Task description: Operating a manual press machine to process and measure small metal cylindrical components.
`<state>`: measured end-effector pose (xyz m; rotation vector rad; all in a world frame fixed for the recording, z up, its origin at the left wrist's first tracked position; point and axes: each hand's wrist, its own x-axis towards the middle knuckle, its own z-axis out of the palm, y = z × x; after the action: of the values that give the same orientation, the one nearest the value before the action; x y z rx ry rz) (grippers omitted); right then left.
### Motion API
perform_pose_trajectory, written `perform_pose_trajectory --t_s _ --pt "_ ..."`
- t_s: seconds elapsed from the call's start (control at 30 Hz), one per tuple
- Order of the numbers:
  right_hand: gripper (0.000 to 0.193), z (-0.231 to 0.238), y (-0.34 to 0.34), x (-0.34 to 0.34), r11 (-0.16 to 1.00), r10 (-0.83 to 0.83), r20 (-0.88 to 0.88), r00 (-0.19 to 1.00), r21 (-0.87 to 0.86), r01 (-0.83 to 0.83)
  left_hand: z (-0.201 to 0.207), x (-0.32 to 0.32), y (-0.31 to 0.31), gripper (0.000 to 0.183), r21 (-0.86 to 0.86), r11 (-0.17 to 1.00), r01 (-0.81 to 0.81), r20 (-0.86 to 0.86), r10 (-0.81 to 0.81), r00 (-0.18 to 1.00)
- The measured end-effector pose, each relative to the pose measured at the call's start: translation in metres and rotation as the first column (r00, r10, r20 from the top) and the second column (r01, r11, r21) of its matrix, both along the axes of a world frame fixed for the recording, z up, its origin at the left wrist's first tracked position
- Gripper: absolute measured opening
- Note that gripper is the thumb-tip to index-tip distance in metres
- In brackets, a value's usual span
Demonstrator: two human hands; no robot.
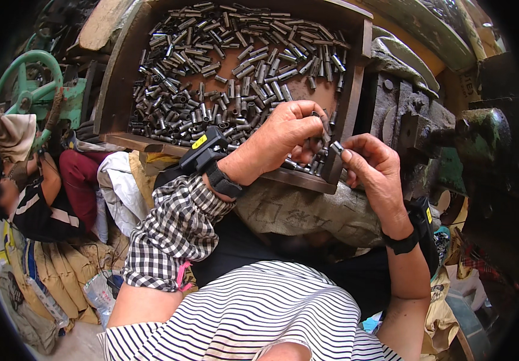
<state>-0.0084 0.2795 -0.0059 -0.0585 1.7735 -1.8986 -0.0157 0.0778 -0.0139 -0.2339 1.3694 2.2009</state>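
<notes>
My right hand point(372, 168) pinches a short shiny metal tube point(336, 147) between thumb and fingers, just beyond the right wall of a wooden tray point(363, 45). My left hand point(289, 135) is curled closed over the tray's near right corner. Dark metal tube ends point(316, 115) show at its fingers; how many it holds is hidden. Between the two hands there is only a small gap. Loose metal tubes point(205, 114) of the same sort lie heaped in the tray, thickest at its left and far sides.
A dark, greasy machine point(482, 144) stands close on the right. Sacking point(313, 210) hangs beneath the tray's front edge. At far left, another person point(43, 192) sits beside a green handwheel point(27, 84). Stacked sacks point(61, 277) lie at lower left.
</notes>
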Motion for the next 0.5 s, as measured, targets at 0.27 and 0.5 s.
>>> perform_pose_trajectory --t_s 0.27,0.5 --pt "0.016 -0.0030 -0.0027 0.0007 0.994 -0.083 0.018 0.996 -0.063 0.084 0.0023 0.0014 -0.0007 0.014 -0.016 1.000 0.003 -0.016 -0.003 1.000" --pt "0.015 -0.0047 -0.0006 -0.0030 0.987 -0.105 0.057 0.993 -0.119 0.111 0.0002 0.0037 0.0011 0.017 0.007 1.000 0.030 -0.057 -0.030 0.998"
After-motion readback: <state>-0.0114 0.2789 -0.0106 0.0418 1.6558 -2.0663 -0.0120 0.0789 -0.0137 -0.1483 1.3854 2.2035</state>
